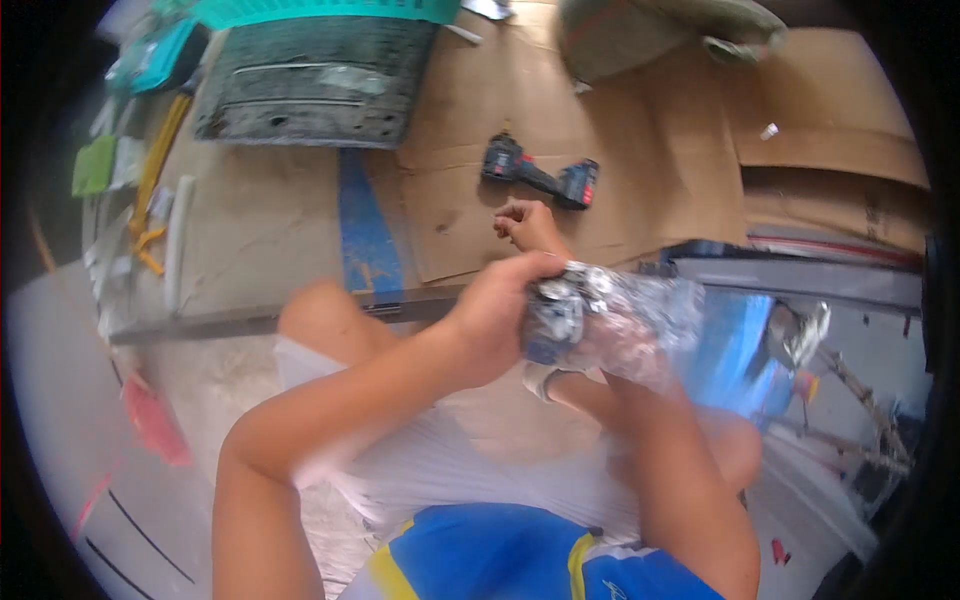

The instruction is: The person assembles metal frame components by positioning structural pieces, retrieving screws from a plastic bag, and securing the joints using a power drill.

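Observation:
A clear plastic bag (650, 320) with shiny metal pieces inside hangs over my lap. My left hand (495, 315) is closed around its left end. Just past the bag is my right hand (530, 225), its fingers curled together; whatever they hold, if anything, is too small to make out. The bag covers the right wrist and part of that forearm. A black and red cordless drill (540, 175) lies on the cardboard (450, 215) a little beyond my right hand, not touched.
At the far left a teal basket (330, 8) sits by a dark scuffed board (310, 85). A yellow tool (155, 185) lies along the left side. A grey-green sack (640, 40) rests at the back. Blue sheeting (735, 345) and a stick-like frame (865, 400) stand right.

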Tool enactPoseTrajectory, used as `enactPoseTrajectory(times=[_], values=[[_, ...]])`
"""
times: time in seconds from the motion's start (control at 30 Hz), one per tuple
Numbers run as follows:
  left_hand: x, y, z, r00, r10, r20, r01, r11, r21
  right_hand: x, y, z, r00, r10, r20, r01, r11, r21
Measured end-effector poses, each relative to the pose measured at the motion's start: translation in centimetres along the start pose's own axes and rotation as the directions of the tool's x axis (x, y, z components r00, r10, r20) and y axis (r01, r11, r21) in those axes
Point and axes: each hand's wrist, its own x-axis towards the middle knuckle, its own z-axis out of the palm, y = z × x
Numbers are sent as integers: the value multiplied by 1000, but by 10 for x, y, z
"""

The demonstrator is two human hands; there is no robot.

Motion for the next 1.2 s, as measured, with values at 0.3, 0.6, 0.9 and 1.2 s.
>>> enactPoseTrajectory(times=[0.3, 0.6, 0.9, 1.2], values=[[8, 14, 5, 992, 121, 26, -122, 992, 29, 34, 77, -178, 629, -147, -763, -52, 972, -230], [15, 28, -4, 967, 226, 120, -224, 974, -28, -5, -35, -187, 596, -509, -621, 479, 846, -233], [23, 38, 5, 934, 296, 202, -288, 955, -66, -177, -218, -164, 776, -629, 48, 613, 735, -291], [30, 31, 8, 956, 226, 190, -234, 972, 24, -164, -218, -142, 805, -573, 156, 583, 712, -393]])
